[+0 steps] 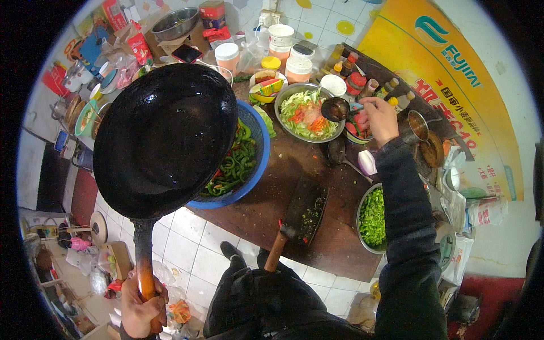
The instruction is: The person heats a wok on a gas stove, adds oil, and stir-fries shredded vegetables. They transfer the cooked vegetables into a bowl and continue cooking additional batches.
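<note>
My left hand (144, 304) grips the wooden handle of a black wok (165, 140), raised at the left with its dark inside facing me. No food shows in it. My right hand (379, 119) holds a ladle (335, 109) by its handle, the dark cup over the right side of a metal bowl. Shredded cabbage and carrot (297, 108) fill that bowl, with a pale pinkish heap on top. Partly behind the wok, a blue plastic basket (264, 157) holds sliced green peppers (242, 163). Below my right hand lie a skimmer or second ladle (337, 151) and a cut onion (366, 162).
A cleaver (304, 208) rests on the brown table (340, 250), its wooden handle over the front edge. Chopped greens (372, 216) fill a metal bowl beside my right sleeve. Tubs (227, 57), sauce bottles (350, 63) and a phone (187, 53) stand or lie along the back.
</note>
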Demonstrator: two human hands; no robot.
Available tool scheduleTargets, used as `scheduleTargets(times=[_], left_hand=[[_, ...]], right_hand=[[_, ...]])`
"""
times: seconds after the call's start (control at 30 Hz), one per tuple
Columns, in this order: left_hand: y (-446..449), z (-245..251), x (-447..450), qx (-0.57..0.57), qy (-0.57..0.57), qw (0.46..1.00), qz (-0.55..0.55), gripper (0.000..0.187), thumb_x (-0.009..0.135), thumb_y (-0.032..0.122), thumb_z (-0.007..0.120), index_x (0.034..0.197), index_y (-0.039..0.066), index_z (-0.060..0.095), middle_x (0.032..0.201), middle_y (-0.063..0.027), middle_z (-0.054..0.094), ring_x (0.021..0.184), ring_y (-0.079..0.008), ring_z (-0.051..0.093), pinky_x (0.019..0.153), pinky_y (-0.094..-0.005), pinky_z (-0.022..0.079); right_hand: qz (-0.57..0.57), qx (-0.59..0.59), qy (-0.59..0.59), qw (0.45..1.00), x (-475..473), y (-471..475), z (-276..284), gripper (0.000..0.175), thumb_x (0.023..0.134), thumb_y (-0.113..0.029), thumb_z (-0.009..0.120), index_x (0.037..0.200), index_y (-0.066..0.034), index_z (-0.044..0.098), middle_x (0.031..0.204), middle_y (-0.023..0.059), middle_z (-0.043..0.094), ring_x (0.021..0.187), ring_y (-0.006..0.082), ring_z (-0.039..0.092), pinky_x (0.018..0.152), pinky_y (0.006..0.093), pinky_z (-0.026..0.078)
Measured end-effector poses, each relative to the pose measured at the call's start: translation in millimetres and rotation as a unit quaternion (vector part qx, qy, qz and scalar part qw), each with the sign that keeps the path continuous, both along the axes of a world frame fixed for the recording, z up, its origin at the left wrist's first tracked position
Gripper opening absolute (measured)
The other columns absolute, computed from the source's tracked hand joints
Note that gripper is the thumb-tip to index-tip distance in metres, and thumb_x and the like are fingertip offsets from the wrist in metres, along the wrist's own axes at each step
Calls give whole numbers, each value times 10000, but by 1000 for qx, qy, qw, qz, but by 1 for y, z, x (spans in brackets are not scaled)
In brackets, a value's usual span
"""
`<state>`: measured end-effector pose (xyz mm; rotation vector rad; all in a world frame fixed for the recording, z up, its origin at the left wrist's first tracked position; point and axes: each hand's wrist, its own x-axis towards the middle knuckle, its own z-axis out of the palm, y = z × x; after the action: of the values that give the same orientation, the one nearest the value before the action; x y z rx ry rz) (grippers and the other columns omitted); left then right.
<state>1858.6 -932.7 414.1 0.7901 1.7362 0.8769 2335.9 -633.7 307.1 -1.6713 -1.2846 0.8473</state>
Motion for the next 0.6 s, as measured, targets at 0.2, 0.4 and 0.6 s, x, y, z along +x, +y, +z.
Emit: scheduleTargets(times=[0.2,0.4,0.6], left_hand=[[-1,-4,-5,-4,-25,999,-29,312,660,19,599,952,-35,505,830,-119,565,679,-183,560,610,-277,466],[4,6,7,-22,-23,999,-17,292,613,42,621,881,-40,540,788,-98,568,643,-164,557,591,-263,449],[1,9,9,-27,-30,999,-21,268,628,62,611,867,-43,549,821,-103,571,639,-151,550,586,-257,437]], right_hand=[[-1,6,-6,1000,-2,13,-7,250,970,-147,491,1093,29,621,787,71,610,618,133,596,534,276,486],[-15,4,-17,1000,11,11,-7,248,963,-137,487,1098,22,621,797,68,613,622,127,599,540,262,492],[0,-8,-34,999,9,6,-5,266,978,-151,485,1110,41,613,791,78,601,633,145,611,543,306,494]])
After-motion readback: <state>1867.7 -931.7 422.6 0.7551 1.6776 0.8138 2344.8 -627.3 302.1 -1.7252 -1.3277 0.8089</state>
